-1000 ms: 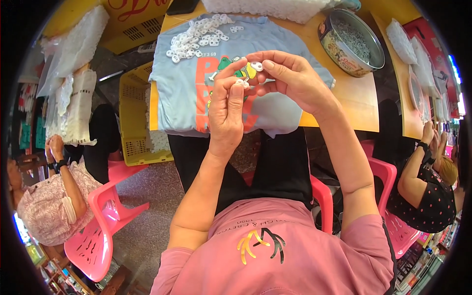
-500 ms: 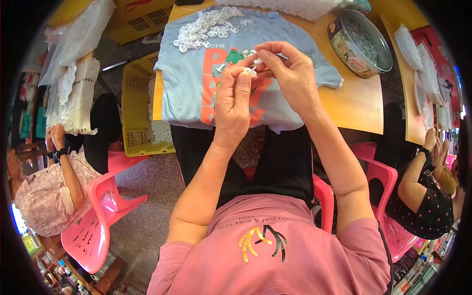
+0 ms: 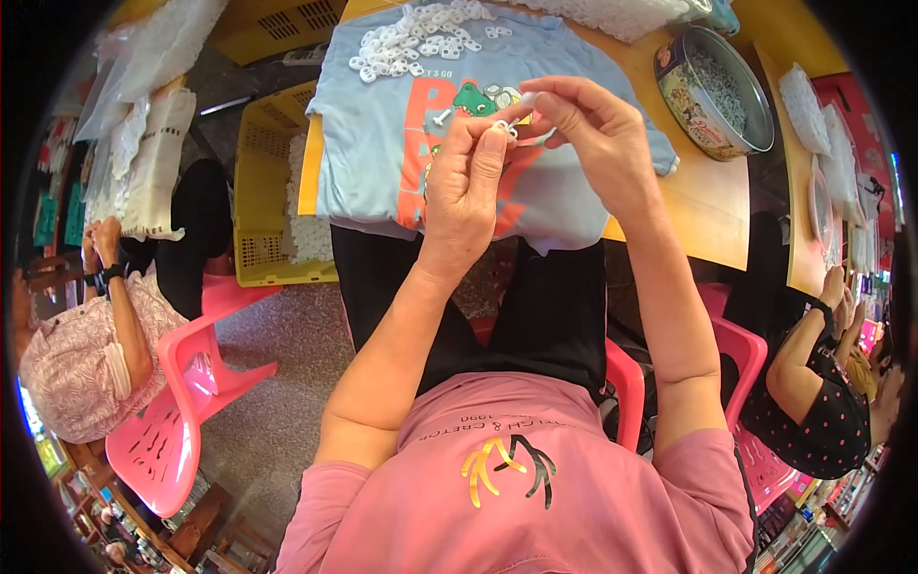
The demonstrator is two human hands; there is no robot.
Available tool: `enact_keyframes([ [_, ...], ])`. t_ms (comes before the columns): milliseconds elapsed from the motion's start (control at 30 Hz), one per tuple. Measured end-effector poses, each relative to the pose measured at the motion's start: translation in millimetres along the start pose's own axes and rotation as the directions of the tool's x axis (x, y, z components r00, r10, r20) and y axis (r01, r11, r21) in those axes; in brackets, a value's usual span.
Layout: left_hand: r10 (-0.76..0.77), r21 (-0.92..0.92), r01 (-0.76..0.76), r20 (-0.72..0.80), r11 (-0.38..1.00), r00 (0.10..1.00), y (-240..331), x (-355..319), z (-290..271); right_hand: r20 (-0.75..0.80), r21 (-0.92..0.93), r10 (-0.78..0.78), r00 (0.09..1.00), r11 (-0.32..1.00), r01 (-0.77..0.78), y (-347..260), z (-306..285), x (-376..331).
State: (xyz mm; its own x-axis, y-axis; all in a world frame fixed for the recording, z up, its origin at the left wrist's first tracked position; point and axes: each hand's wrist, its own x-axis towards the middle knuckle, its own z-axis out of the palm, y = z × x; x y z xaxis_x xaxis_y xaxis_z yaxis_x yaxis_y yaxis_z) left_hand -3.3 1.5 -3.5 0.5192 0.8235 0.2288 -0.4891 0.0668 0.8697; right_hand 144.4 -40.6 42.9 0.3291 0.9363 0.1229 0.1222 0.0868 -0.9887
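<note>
Both my hands are raised over a light blue T-shirt (image 3: 359,182) spread on the table. My left hand (image 3: 464,191) pinches a small white plastic piece (image 3: 505,127) with a hole between thumb and forefinger. A small metal screw (image 3: 442,118) shows just left of those fingertips; whether it is held or lies on the shirt I cannot tell. Close beside it, my right hand (image 3: 598,134) pinches a small white part (image 3: 528,99) at its fingertips. A thin metal shank seems to run between the two hands' pieces. Fingers partly hide both pieces.
White plastic pieces (image 3: 411,40) lie heaped on the shirt's far side. A round tin (image 3: 669,81) of small metal parts stands on the wooden table (image 3: 703,206), right. A yellow crate (image 3: 258,172) is at the left. Co-workers sit on both sides by pink chairs (image 3: 182,421).
The whole view has shifted slightly, with the table things sitting a bit higher and to the right. My right fingertips are a little farther from my left; both hands keep their pinch.
</note>
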Motion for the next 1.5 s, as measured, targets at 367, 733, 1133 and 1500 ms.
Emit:
enact_keyframes([
  [367, 0.016, 0.016, -0.016, 0.039, 1.0, 0.999, -3.9, 0.2, -3.2, -0.013, 0.063, 0.079, 0.997, 0.995, -0.078, -7.9, 5.0, -11.3],
  [733, 0.037, 0.082, -0.037, -0.008, 0.996, 0.999, -6.0, -0.2, -1.0, -0.08, -0.07, 0.011, 0.997, 0.997, -0.017, -10.1, 9.4, -18.1],
  [1133, 0.041, 0.13, -0.035, -0.043, 0.991, 0.998, -5.9, -1.2, 0.4, -0.086, -0.235, -0.142, 0.986, 0.965, 0.118, -1.2, 12.8, -18.8],
  [1500, 0.063, 0.198, -0.05, -0.061, 0.979, 0.996, -5.9, -2.5, -0.4, -0.087, -0.246, -0.212, 0.973, 0.951, 0.185, 2.8, 21.7, -20.8],
])
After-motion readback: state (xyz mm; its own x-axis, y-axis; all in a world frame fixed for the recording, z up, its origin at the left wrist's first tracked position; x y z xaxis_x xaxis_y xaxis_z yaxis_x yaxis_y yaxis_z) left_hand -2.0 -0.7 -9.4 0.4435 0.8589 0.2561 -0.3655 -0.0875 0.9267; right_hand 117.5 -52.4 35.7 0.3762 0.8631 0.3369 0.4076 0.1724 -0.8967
